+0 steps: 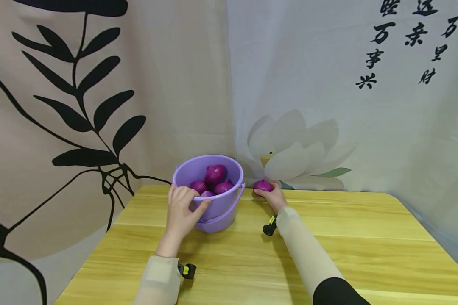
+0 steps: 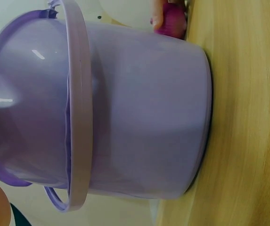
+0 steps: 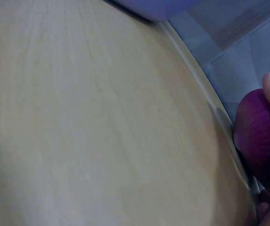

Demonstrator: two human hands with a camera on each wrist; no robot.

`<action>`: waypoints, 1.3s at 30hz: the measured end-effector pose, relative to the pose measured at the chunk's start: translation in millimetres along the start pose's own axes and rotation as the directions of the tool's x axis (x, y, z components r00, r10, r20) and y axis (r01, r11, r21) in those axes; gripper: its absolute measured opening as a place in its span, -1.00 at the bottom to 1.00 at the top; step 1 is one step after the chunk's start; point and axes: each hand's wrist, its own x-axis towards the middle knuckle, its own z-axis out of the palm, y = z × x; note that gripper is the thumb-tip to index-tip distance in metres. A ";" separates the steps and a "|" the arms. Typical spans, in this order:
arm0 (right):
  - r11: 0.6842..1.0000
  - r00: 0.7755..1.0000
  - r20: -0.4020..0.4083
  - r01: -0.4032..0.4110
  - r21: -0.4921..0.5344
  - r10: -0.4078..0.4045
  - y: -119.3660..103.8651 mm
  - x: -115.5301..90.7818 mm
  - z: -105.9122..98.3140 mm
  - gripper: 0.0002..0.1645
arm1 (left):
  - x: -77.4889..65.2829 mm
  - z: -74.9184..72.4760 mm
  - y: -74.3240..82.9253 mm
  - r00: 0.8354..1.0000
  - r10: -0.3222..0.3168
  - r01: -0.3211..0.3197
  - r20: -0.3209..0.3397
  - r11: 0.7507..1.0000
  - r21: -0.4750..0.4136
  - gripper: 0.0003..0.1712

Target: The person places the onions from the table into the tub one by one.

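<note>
A purple bucket point(image 1: 217, 212) stands on the wooden table with several red onions point(image 1: 216, 174) inside, one piled above the others. My left hand point(image 1: 183, 209) grips its near-left rim, fingers over the edge and thumb along the outer wall. In the left wrist view the bucket's side point(image 2: 144, 113) and its lowered handle point(image 2: 80, 113) fill most of the picture. To the right of the bucket, at the table's back edge, my right hand point(image 1: 273, 197) holds a single red onion point(image 1: 263, 185). The right wrist view shows this onion point(image 3: 259, 134) between thumb and fingers, partly cut off by the frame.
The wooden table point(image 1: 336, 241) reaches back to a hanging cloth point(image 1: 305, 84) printed with a flower, leaves and dark characters. The bucket handle point(image 1: 236, 201) hangs down around the bucket's front. Small black cameras point(image 1: 187, 271) sit at both wrists.
</note>
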 end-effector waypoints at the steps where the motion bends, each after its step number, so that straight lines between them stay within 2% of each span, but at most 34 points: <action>1: 1.000 1.000 -0.002 -0.001 -0.012 0.001 -0.2 -0.6 -0.6 0.09 | 0.1 0.3 -0.1 1.000 0.003 -0.003 -0.002 1.000 0.003 -0.44; 6: 1.000 1.000 0.007 0.004 -0.024 -0.004 0.4 -1.7 -2.5 0.08 | 0.2 0.8 0.2 1.000 0.004 -0.004 -0.003 1.000 0.008 -0.42; 14: 0.999 0.999 0.033 0.011 0.042 -0.012 3.3 -2.3 -6.7 0.05 | 0.1 2.5 -0.7 1.000 0.007 -0.007 -0.006 1.000 -0.001 -0.44; 28: 0.994 0.994 0.073 0.082 0.066 -0.087 15.9 -7.3 -21.0 0.00 | -1.0 2.9 -0.6 1.000 0.001 -0.001 -0.010 1.000 -0.018 -0.43; 39: 0.991 0.991 0.113 0.055 0.124 -0.069 19.4 -18.6 -36.1 0.08 | 0.2 3.6 -2.1 1.000 -0.002 0.002 -0.013 1.000 -0.026 -0.41</action>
